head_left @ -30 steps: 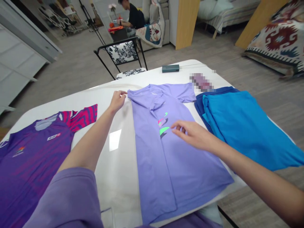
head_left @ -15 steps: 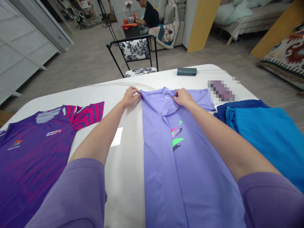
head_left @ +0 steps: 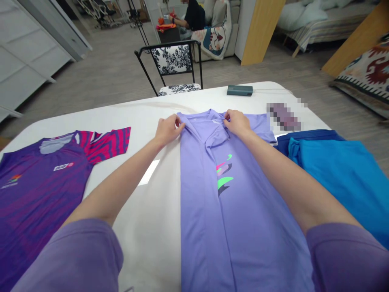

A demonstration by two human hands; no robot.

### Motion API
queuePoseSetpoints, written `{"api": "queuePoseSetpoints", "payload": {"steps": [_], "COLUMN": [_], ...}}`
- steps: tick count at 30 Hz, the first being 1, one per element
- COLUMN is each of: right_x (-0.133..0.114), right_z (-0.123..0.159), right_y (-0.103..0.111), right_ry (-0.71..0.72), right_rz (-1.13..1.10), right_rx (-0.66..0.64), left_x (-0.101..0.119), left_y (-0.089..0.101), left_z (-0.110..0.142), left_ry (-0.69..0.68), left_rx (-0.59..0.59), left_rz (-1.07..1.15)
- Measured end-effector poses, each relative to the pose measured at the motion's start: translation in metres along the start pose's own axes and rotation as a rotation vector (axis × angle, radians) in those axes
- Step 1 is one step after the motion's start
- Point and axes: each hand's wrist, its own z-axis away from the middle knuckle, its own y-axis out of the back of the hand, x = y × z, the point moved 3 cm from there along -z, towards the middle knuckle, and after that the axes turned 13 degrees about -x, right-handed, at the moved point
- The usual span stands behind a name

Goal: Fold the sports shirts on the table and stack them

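A lavender T-shirt lies on the white table with its left part folded inward in a long strip. A green, pink and dark print shows beside the folded edge. My left hand pinches the shirt's upper left corner, fingers closed on the cloth. By the collar, my right hand is closed on the fabric near the right shoulder. One short sleeve spreads out to the right, past my right hand. The other sleeve is not visible.
Left lies a purple jersey with pink striped sleeve. Blue folded clothes are stacked right. A dark green box-shaped object and a blurred-out item sit at the back. Beyond stand a patterned chair and a seated person.
My left hand has shifted slightly left and down at the shirt's corner, with its forearm swung lower. My right hand has barely moved. The camera view has shifted a little.
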Motion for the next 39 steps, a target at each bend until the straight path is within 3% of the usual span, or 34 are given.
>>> {"api": "queuePoseSetpoints", "payload": {"steps": [2, 5, 10, 15, 19, 23, 27, 30, 33, 36, 39], "right_x": [0.005, 0.008, 0.004, -0.005, -0.018, -0.038, -0.049, -0.056, -0.070, -0.083, -0.086], "right_z": [-0.005, -0.005, 0.022, 0.045, 0.060, 0.087, 0.124, 0.181, 0.281, 0.396, 0.478], "right_y": [0.004, 0.008, 0.020, 0.026, 0.022, 0.007, 0.000, 0.005, 0.001, -0.018, -0.046], "right_ry": [-0.032, -0.057, -0.018, -0.064, -0.089, 0.061, 0.178, 0.213, 0.432, 0.675, 0.718], "right_rz": [-0.018, -0.015, -0.027, -0.071, -0.103, -0.022, 0.164, 0.177, 0.080, 0.051, 0.042], "right_rx": [0.020, 0.016, 0.023, -0.093, -0.071, -0.144, -0.205, -0.126, -0.169, -0.332, -0.380], "left_x": [0.005, 0.010, 0.016, 0.024, 0.029, 0.027, 0.025, 0.029, 0.041, 0.061, 0.088], "left_y": [-0.003, -0.005, -0.005, -0.004, -0.015, -0.028, -0.023, -0.008, 0.001, -0.003, -0.018], "left_z": [0.037, 0.078, 0.098, 0.065, 0.021, -0.007, -0.016, -0.006, 0.040, 0.129, 0.232], "left_ry": [-0.028, 0.020, 0.094, 0.081, 0.027, 0.057, 0.083, 0.049, -0.121, -0.338, -0.416], "left_rx": [-0.133, -0.210, -0.178, -0.039, -0.058, -0.103, -0.089, -0.084, -0.181, -0.352, -0.534], "left_rz": [-0.022, -0.050, -0.033, 0.014, 0.033, 0.044, 0.034, -0.034, -0.126, -0.155, -0.115]}}
